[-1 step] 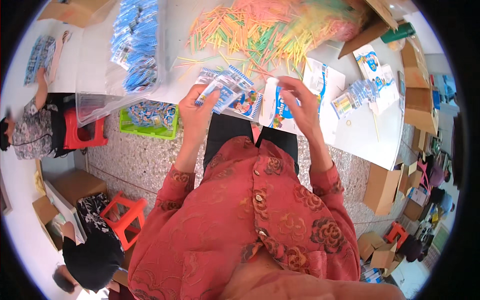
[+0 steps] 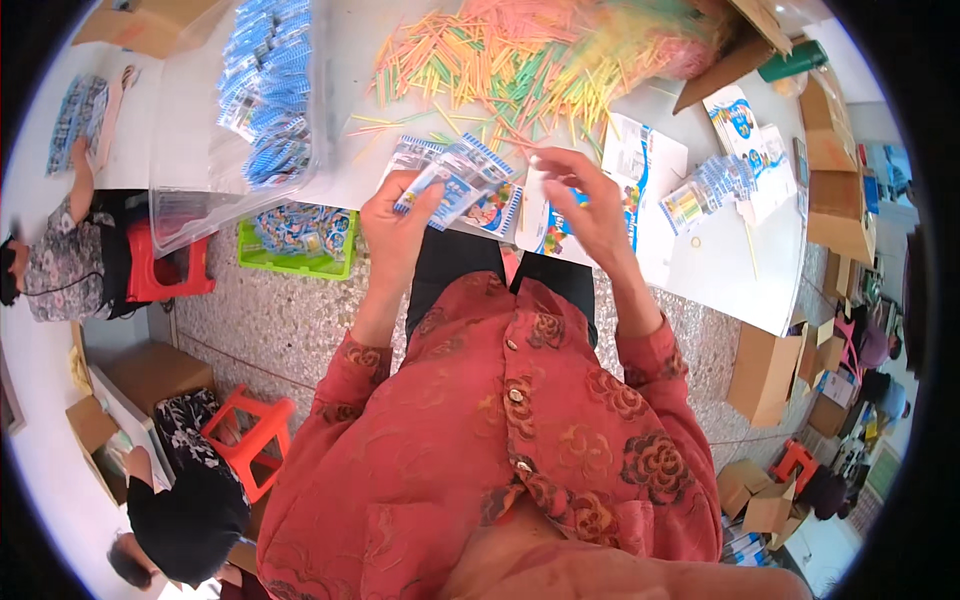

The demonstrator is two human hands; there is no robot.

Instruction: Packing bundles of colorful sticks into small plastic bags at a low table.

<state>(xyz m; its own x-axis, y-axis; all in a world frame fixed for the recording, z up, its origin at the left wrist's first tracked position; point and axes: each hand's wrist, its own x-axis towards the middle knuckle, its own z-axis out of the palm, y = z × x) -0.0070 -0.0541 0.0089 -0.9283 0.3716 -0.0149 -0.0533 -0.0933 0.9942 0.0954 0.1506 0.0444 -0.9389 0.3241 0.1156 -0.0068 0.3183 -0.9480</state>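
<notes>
Left hand grips a fanned bunch of blue-and-white printed paper packets, fingers curled round their lower ends, just at the near edge of the white table. Right hand hovers beside the bunch with fingers loosely bent; whether its fingertips pinch anything I cannot tell, since the back of the hand hides them. Under both hands, on the table edge, lie flat printed cards with cartoon pictures, partly covered by the wrists.

Below the table edge, left of the left hand, a green plastic tray of more packets sits on the speckled floor, half hidden by a clear plastic sheet. Right of the cards, a small loose stack of packets rests on the table.

Beyond the hands a wide heap of thin coloured sticks in yellow, green, orange and pink spreads out, its far part blurred. Further left, a row of blue packets runs away from the table edge, cut off at the frame's top.
</notes>
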